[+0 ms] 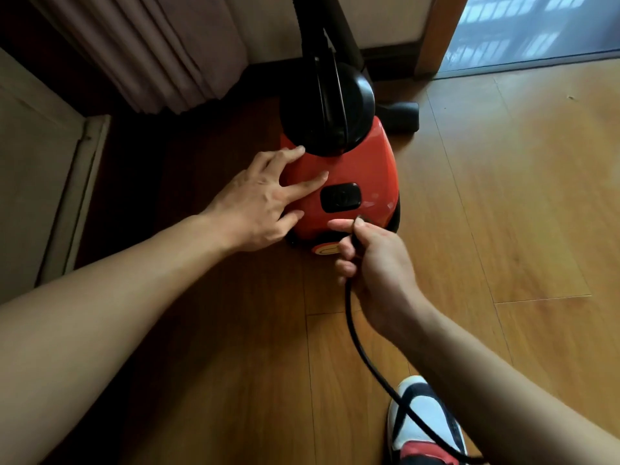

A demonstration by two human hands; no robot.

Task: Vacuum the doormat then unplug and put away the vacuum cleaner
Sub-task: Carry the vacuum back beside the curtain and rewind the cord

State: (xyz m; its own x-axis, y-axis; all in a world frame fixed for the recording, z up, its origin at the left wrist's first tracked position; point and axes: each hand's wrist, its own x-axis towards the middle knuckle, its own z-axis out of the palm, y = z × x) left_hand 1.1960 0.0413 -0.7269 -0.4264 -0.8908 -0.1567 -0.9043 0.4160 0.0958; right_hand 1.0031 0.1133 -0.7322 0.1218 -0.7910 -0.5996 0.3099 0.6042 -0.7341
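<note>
A red canister vacuum cleaner (pixel 355 169) with a black round top and black hose stands on the wooden floor by the wall. My left hand (pixel 258 203) rests flat on its left side with fingers spread. At the rear of the body, just below a black button (pixel 340 197), my right hand (pixel 372 256) pinches the black power cord (pixel 365 357). The cord runs from that hand down over my shoe and out of the frame. The plug and the doormat are out of view.
A brown curtain (pixel 161 52) hangs at the back left over a dark corner. A black nozzle (pixel 402 115) lies behind the vacuum. A door frame (pixel 432 35) and glass opening are at the back right. My shoe (pixel 422 427) is at the bottom.
</note>
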